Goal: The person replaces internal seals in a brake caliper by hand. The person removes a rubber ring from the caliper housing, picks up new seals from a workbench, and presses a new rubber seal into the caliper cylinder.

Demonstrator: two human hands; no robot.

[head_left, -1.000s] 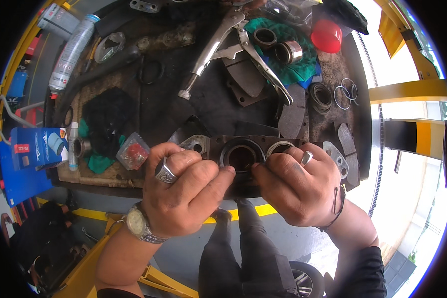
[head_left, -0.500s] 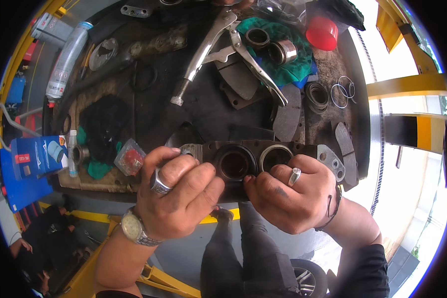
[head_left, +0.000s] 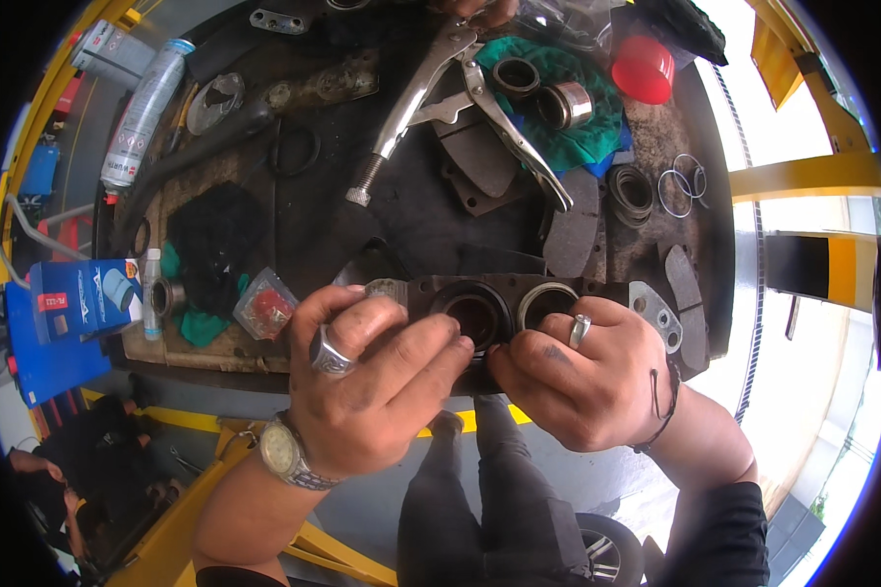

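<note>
A dark brake caliper point(head_left: 421, 289) with two round bores lies at the bench's near edge. A black rubber-looking seal rings the left bore point(head_left: 475, 315); a lighter metal rim edges the right bore point(head_left: 548, 298). My left hand point(head_left: 377, 386) is curled over the caliper's left end, its fingertips against the left bore's near rim. My right hand point(head_left: 587, 377) is closed at the near side of the right bore, its thumb and fingertips pressed at the wall between the bores. Both hands hide much of the caliper's near side. A pale metal bracket plate point(head_left: 656, 315) sits at its right end.
Locking pliers point(head_left: 411, 98) lie beyond the caliper, beside brake pads point(head_left: 573, 230). Two pistons point(head_left: 565, 105) rest on a green cloth point(head_left: 597, 73) near a red cap point(head_left: 643, 70). At left are a spray can point(head_left: 147, 117), a blue box point(head_left: 88, 298) and a small bag point(head_left: 266, 303).
My left hand has shifted right, and its fingers reach farther over the left bore's rim. My right hand keeps nearly the same place. The whole view has shifted slightly.
</note>
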